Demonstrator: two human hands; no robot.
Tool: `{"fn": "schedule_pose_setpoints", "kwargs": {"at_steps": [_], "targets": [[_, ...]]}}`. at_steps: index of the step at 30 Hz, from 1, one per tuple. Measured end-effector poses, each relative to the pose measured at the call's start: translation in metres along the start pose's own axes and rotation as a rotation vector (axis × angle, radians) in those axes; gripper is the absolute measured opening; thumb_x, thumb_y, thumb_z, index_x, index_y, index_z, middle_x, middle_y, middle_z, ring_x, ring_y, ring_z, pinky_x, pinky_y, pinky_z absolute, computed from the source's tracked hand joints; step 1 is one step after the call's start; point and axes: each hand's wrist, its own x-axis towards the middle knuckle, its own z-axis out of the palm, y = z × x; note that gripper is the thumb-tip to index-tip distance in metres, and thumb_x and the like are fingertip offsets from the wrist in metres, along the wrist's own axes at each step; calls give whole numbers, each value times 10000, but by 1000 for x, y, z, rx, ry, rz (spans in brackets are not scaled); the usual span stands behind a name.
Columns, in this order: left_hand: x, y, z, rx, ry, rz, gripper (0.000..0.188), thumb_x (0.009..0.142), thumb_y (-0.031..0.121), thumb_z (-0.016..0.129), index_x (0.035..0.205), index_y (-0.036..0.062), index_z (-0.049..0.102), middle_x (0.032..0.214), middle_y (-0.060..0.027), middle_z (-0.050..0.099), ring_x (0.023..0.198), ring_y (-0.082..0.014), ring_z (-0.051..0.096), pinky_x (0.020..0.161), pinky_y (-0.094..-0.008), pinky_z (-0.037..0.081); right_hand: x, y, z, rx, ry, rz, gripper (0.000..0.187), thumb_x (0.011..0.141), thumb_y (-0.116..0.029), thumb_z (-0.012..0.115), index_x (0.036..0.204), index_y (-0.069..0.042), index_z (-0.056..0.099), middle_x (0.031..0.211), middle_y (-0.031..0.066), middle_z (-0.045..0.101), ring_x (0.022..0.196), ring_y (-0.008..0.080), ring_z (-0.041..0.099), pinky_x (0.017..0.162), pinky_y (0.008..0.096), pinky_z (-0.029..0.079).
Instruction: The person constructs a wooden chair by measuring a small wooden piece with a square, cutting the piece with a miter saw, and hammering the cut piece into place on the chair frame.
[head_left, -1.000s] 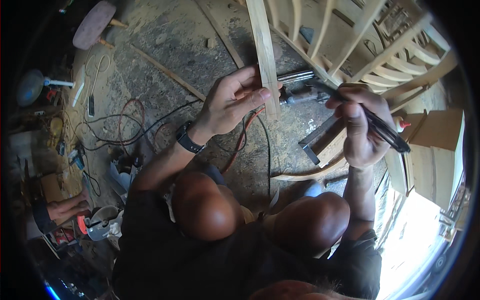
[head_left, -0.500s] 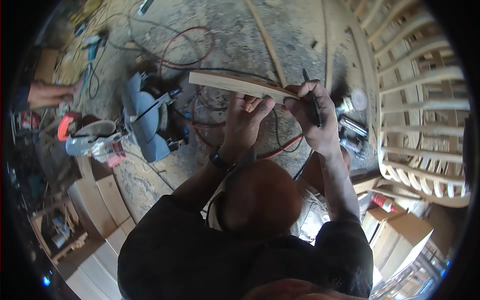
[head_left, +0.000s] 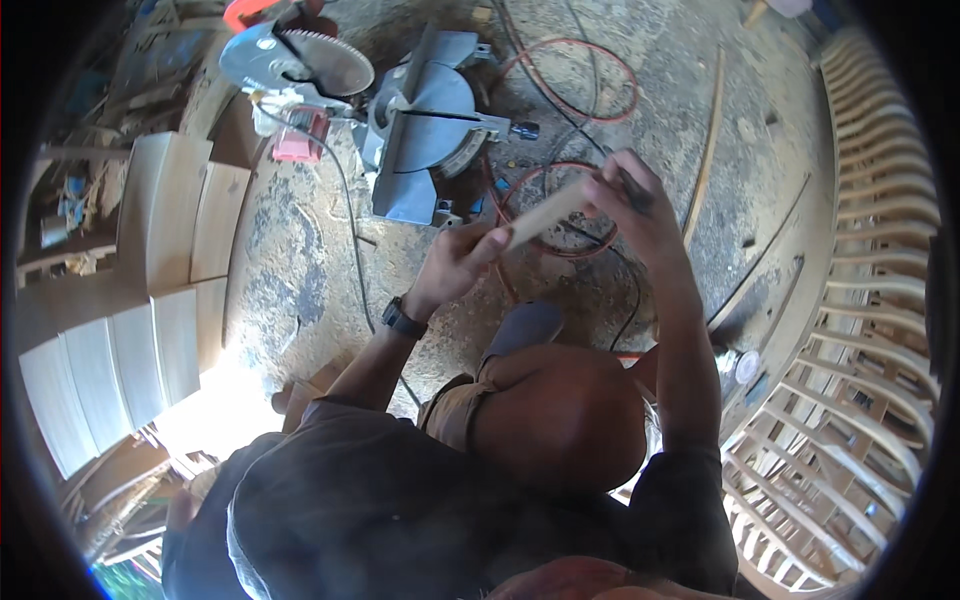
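A short, pale strip of wood (head_left: 548, 215) slants between my hands above the floor. My left hand (head_left: 460, 262) grips its lower left end, thumb on top. At the upper right end, my right hand (head_left: 635, 205) pinches the wood with its fingers. A dark pen (head_left: 633, 190) is also tucked in that hand, partly hidden by the fingers. Ahead and left of the strip stands a mitre saw, with its grey round table (head_left: 440, 118) and a toothed blade (head_left: 340, 66) out to the side. Neither hand touches the saw.
Red and black hoses (head_left: 600, 250) loop on the dusty floor beneath the wood. A black cable (head_left: 350, 215) runs left of my arm. Wooden panels (head_left: 120, 345) stand at the left, and slatted wooden frames (head_left: 870, 300) line the right. A long wood strip (head_left: 708, 140) lies beyond my right hand.
My view has swung left, bringing the mitre saw nearer the middle. The wood strip has turned from nearly level to slanting, and my left hand now covers its left end.
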Motion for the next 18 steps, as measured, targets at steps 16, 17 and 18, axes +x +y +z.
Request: {"fn": "schedule_pose_setpoints", "kwargs": {"at_steps": [16,17,18], "targets": [[32,-144,-43,621,940,67,318,829,14,682,1129,-29,587,1248,-166,543,1164,-388,518,998,-487,459,199,190,62,-1074,84,-6,406,923,-337,732,1093,-46,506,1000,244,701,997,481,666,842,548,506],[33,-149,-52,664,938,20,323,774,-57,630,1090,-6,586,1230,-166,543,1138,-384,532,973,-494,477,196,190,68,-1037,94,-6,382,922,-316,733,1077,-44,515,967,241,708,973,480,672,829,563,500],[30,-159,-61,687,953,15,286,799,-61,617,1075,6,586,1203,-168,543,1085,-388,561,929,-495,507,185,195,78,-1038,83,-4,376,924,-322,730,1071,-46,521,959,242,711,955,480,677,822,565,505]]}}
